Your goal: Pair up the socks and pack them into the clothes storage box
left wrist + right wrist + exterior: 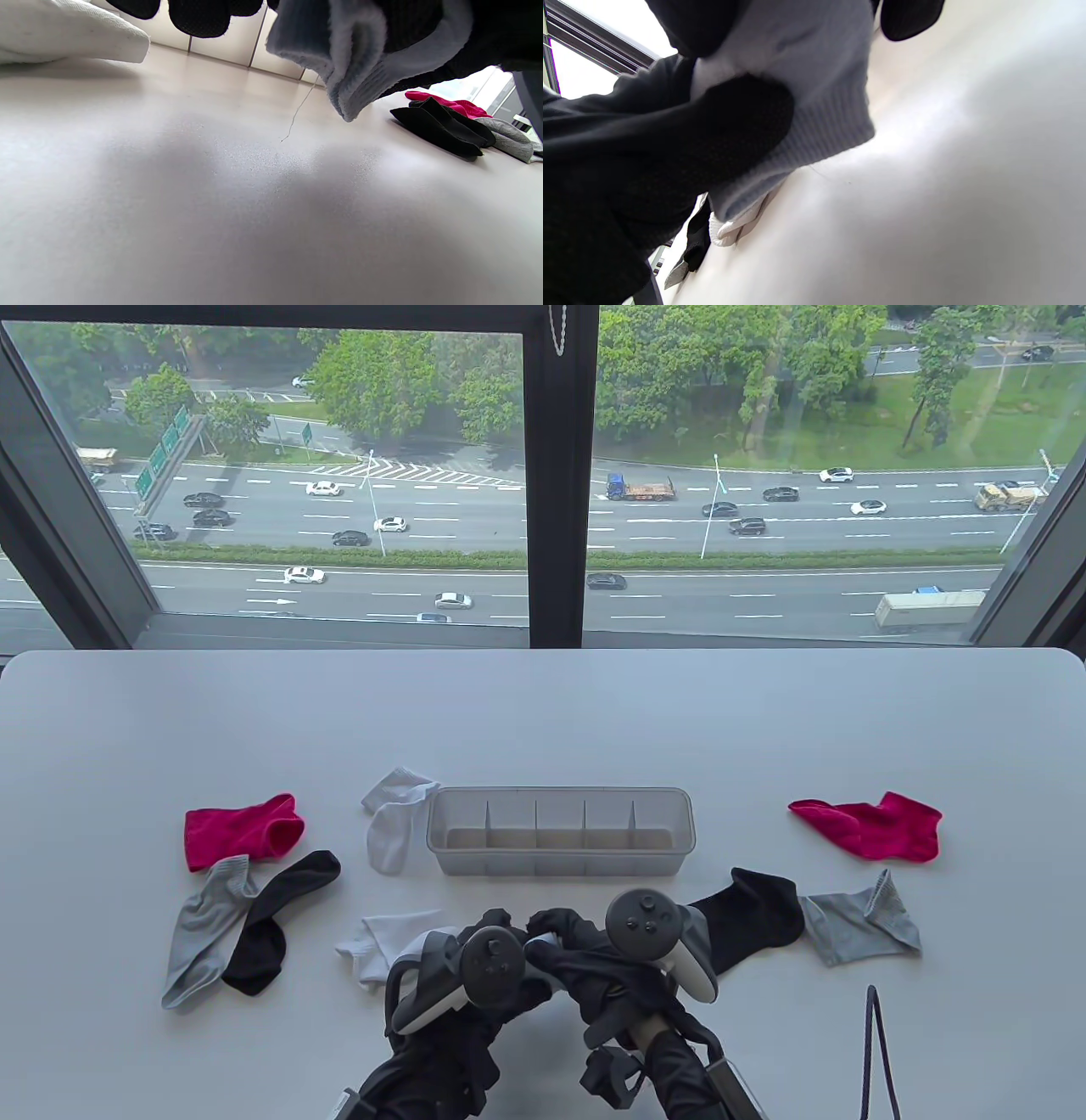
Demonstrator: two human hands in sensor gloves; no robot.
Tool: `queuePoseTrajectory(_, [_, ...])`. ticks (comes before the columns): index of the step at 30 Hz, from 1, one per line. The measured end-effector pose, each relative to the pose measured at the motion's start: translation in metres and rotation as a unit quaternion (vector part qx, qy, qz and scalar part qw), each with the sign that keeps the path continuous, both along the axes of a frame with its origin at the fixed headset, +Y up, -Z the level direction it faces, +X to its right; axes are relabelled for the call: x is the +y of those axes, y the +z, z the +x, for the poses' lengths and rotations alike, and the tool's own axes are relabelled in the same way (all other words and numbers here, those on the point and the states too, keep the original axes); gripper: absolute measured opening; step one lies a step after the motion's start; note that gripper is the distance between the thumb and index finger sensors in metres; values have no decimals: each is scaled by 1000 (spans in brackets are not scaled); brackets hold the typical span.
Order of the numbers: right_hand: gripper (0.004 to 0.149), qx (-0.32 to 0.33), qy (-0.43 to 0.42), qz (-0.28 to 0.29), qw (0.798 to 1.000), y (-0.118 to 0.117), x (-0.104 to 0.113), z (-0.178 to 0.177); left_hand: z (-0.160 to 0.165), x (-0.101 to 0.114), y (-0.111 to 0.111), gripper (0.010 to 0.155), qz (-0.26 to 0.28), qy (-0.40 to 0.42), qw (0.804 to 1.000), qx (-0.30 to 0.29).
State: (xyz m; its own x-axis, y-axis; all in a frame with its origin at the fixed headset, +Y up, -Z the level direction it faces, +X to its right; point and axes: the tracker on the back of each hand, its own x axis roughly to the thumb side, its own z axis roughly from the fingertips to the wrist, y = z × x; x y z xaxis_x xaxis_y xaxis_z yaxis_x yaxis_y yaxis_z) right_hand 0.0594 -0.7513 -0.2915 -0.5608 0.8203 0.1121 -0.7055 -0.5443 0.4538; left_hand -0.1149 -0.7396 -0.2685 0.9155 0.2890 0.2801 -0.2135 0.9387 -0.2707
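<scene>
Both hands, left (475, 963) and right (585, 959), pinch a white sock (382, 946), mostly hidden under the gloves.

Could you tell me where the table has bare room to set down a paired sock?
The far strip between the storage box and the window-side table edge is bare. So is the patch between the box and the right red sock. It is crowded at front left, round the grey sock and black sock, and where both hands work.

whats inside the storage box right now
The storage box looks empty: only its dividers show, no socks in any compartment. The compartment floors nearest the front wall are hidden by that wall.
</scene>
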Motion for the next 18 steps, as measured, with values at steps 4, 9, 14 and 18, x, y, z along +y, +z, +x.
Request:
queuePoseTrajectory(4, [63, 35, -33, -32, 998, 0, -3, -2, -2, -1, -1, 52, -15, 6, 1000, -8])
queuePoseTrajectory(9, [48, 5, -8, -2, 1000, -1, 2, 2, 0, 1, 0, 61, -6, -2, 1000, -3])
queuePoseTrajectory(14, [50, -20, -37, -25, 999, -2, -2, 8, 4, 10, 5, 60, 49, 19, 998, -18])
queuePoseTrajectory(18, [64, 49, -44, -42, 997, -1, -4, 3, 0, 5, 2, 58, 19, 7, 1000, -15])
